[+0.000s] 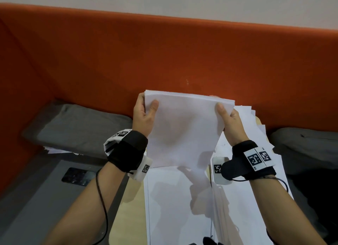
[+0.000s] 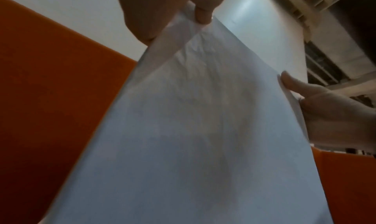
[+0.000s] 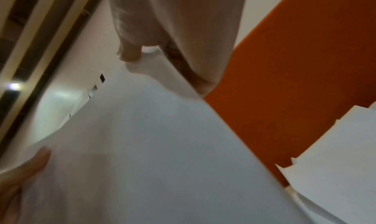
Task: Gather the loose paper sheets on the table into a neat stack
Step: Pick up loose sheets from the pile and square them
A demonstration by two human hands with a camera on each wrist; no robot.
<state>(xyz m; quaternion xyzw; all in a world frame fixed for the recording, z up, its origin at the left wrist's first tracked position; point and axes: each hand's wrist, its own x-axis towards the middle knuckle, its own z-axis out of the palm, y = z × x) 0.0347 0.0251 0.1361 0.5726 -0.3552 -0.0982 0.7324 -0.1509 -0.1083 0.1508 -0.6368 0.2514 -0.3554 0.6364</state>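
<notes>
Partway through, by my judgement. My left hand (image 1: 144, 116) and right hand (image 1: 231, 124) each pinched a top corner of the thin white bundle of plain paper sheets (image 1: 182, 131), thumbs on the near face, fingers behind. The bundle hung upright above the pale wooden worktop (image 1: 128, 217), its lower edge near the flat sheet (image 1: 173, 204) lying below it. Top edges looked fairly even; the lower part bowed softly, limp and matte. Right of the bundle, a fanned heap of loose white sheets (image 1: 256, 135) lay uneven, corners stepped: that remained to gather. Behind the bundle stood the orange felt-like partition (image 1: 164, 52).
</notes>
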